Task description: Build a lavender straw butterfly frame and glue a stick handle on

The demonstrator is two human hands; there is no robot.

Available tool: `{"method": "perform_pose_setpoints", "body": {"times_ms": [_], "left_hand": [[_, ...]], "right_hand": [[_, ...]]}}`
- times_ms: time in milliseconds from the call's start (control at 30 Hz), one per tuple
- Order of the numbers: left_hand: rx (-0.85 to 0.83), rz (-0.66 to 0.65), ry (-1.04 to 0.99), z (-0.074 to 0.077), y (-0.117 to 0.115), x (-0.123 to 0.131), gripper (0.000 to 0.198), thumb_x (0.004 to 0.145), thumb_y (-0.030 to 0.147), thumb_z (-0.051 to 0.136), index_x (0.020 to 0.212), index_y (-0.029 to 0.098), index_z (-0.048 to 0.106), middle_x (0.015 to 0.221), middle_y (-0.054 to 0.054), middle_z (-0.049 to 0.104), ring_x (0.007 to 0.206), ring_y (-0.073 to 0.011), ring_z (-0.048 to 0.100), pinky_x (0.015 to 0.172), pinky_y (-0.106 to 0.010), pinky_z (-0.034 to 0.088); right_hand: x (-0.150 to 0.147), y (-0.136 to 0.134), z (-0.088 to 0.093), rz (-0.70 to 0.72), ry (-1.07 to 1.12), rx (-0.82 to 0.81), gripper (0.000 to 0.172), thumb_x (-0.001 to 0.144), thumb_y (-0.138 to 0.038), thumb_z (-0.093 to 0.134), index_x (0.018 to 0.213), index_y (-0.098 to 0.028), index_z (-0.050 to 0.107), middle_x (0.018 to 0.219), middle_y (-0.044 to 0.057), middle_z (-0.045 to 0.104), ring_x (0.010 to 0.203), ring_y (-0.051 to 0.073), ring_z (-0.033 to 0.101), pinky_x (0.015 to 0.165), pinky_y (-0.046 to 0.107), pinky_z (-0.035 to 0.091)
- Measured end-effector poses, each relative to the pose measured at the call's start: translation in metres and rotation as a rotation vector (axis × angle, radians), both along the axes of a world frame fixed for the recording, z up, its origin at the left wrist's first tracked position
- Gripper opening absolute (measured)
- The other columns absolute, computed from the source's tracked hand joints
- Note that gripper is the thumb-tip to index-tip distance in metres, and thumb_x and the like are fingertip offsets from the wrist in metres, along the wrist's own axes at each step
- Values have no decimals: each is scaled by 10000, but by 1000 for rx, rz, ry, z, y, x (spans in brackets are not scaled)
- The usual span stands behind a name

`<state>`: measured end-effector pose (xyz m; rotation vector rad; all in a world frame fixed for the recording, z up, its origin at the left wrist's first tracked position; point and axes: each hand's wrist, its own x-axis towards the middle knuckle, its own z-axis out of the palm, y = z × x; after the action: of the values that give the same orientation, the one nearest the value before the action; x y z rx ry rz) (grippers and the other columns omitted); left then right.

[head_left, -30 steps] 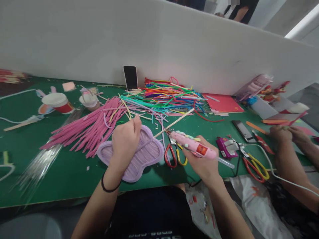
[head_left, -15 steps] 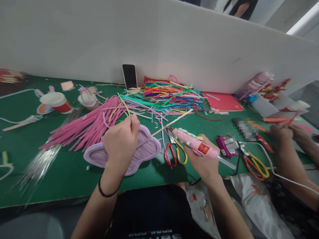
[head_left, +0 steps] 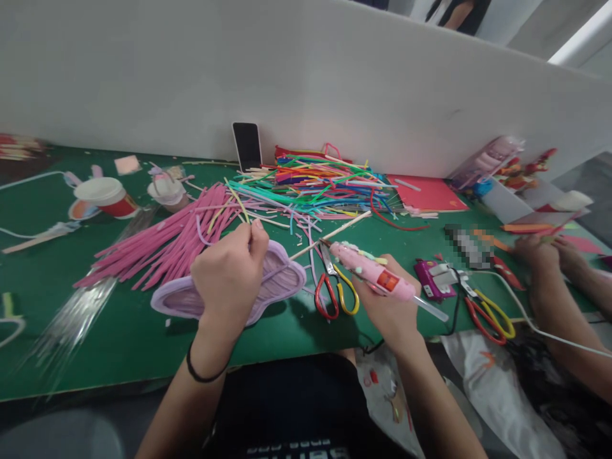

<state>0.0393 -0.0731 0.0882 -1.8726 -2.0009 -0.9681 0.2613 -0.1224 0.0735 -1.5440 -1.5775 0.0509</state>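
Note:
My left hand (head_left: 230, 273) is closed around a lilac shape with rounded lobes, made of pipe cleaners (head_left: 282, 273); my fist hides its middle. A thin pale stick (head_left: 337, 231) runs out from the lilac shape toward the upper right. In my right hand (head_left: 389, 306) is a pink hot glue gun (head_left: 370, 271), with a clear glue stick (head_left: 431, 309) poking from its back. The gun's nozzle lies at the pale stick, touching or very close to it. Scissors (head_left: 329, 293) with one red and one yellow handle lie on the table just below the nozzle.
Pink pipe cleaners (head_left: 162, 245) lie at left, with a mixed colourful pile (head_left: 320, 182) behind. A phone (head_left: 247, 146) leans on the partition. A paper cup (head_left: 108, 196) stands at left. Pliers (head_left: 490, 315) and a purple power strip (head_left: 433, 280) lie at right, near another person's hands (head_left: 540, 255).
The lilac shape has tilted and shifted slightly up and left in my left hand. My right hand and the glue gun have barely moved.

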Motion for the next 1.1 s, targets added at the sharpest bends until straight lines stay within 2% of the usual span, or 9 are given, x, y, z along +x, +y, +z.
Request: {"method": "perform_pose_setpoints", "body": {"times_ms": [167, 433, 533, 600, 700, 767, 867, 967, 1100], "left_hand": [[40, -23, 5, 0, 1, 0, 439, 1002, 371, 376, 649, 184, 560, 537, -15, 474, 508, -136, 272, 552, -309, 161], [77, -47, -21, -2, 0, 1, 415, 997, 353, 386, 646, 185, 531, 542, -1, 426, 523, -135, 251, 551, -307, 160], [62, -52, -80, 1, 2, -2, 400, 984, 351, 391, 630, 190, 485, 545, 11, 373, 534, -133, 241, 563, -312, 163], [32, -81, -156, 2, 9, -6, 388, 971, 350, 397, 619, 195, 450, 547, 19, 336, 537, -130, 248, 570, -315, 168], [-80, -216, -358, -4, 29, -13, 424, 958, 372, 393, 572, 204, 347, 536, 28, 292, 523, -119, 274, 560, -315, 175], [-213, -317, -553, -12, 43, -16, 452, 946, 414, 394, 560, 215, 267, 534, 35, 254, 507, -110, 261, 535, -309, 177], [-382, -396, -784, -29, 58, -14, 438, 910, 452, 432, 575, 226, 261, 548, 43, 245, 505, -104, 248, 509, -295, 185], [-447, -440, -913, -41, 61, -7, 405, 878, 461, 469, 598, 225, 296, 571, 45, 284, 528, -103, 268, 510, -274, 221], [-531, -493, -1016, -45, 56, 0, 383, 864, 457, 485, 607, 220, 327, 571, 48, 315, 531, -101, 278, 496, -255, 232]], "right_hand": [[1, 0, -1, 59, -6, -26, 319, 787, -242, 681, 634, -227, 402, 549, -75, 432, 488, 83, 373, 467, 218, 303], [2, 0, 3, 42, 0, -6, 291, 780, -236, 686, 641, -226, 430, 561, -61, 484, 492, 90, 415, 469, 224, 319], [5, 0, 4, -10, 23, 42, 253, 768, -216, 683, 652, -230, 459, 569, -53, 504, 501, 105, 453, 473, 231, 354], [8, 0, 4, -46, 60, 89, 196, 764, -212, 693, 678, -229, 518, 587, -35, 551, 517, 124, 500, 480, 241, 394], [9, 1, 1, 17, 144, 112, 62, 785, -225, 709, 783, -217, 647, 697, 20, 678, 606, 169, 618, 557, 270, 501], [8, 2, -1, 79, 221, 93, 86, 805, -250, 721, 881, -213, 709, 817, 51, 742, 716, 203, 689, 668, 303, 566], [3, 4, -3, 124, 317, 48, 156, 807, -287, 745, 945, -217, 744, 900, 59, 773, 804, 228, 730, 755, 329, 600], [-2, 8, -4, 166, 328, 7, 130, 802, -290, 744, 915, -226, 755, 878, 43, 776, 784, 225, 739, 711, 318, 611], [-6, 15, -5, 239, 284, -13, 129, 806, -276, 722, 920, -233, 764, 921, 48, 781, 844, 232, 746, 731, 321, 616]]}}
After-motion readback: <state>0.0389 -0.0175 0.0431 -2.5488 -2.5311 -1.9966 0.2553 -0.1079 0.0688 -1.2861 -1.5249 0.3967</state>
